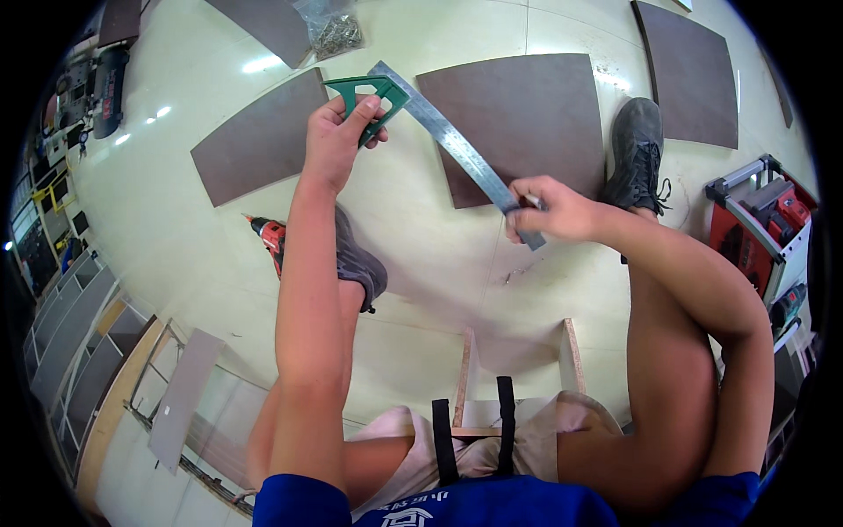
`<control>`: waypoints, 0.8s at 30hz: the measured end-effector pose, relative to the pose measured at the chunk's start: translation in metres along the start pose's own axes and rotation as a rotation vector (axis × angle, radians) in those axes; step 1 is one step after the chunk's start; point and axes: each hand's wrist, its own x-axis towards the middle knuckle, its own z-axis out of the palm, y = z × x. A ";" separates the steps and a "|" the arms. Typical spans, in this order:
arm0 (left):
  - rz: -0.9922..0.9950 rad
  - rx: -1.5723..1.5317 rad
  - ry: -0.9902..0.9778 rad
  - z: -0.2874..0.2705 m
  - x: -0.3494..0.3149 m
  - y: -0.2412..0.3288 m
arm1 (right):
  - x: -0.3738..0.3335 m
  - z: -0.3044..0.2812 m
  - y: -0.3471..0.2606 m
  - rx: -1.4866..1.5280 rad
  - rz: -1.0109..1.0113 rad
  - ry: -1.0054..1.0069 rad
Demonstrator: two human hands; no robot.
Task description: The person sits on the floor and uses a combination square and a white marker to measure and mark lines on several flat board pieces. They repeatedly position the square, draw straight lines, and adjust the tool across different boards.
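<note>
A combination square (pixel 457 145) with a long steel blade and a green head (pixel 395 92) is held up in front of me, slanting down to the right. My left hand (pixel 338 136) grips the green head, thumb pressed on its face. Near the blade's lower end my right hand (pixel 558 209) pinches the steel, fingers closed round its edge. Something small and pale shows between the right fingers, too small to name. Behind the blade a dark brown panel (pixel 536 105) lies on the floor.
More brown panels (pixel 263 132) (pixel 689 70) lie around on the pale tiled floor. A red and black power drill (pixel 270 241) is beside my left shoe. At upper left of centre sits a clear bag of screws (pixel 336 33). A red tool case (pixel 762 228) stands at right.
</note>
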 end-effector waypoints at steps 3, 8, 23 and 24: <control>0.036 0.050 0.019 0.011 -0.010 0.011 | 0.011 0.011 -0.030 0.230 0.119 0.131; 0.084 -0.010 0.084 0.024 -0.013 0.020 | 0.005 0.013 -0.020 0.037 -0.104 0.152; 0.094 -0.043 0.058 0.012 -0.018 0.015 | -0.006 0.011 -0.020 0.060 -0.120 0.163; 0.104 -0.052 0.060 0.014 -0.018 0.014 | -0.006 0.012 -0.021 0.074 -0.113 0.160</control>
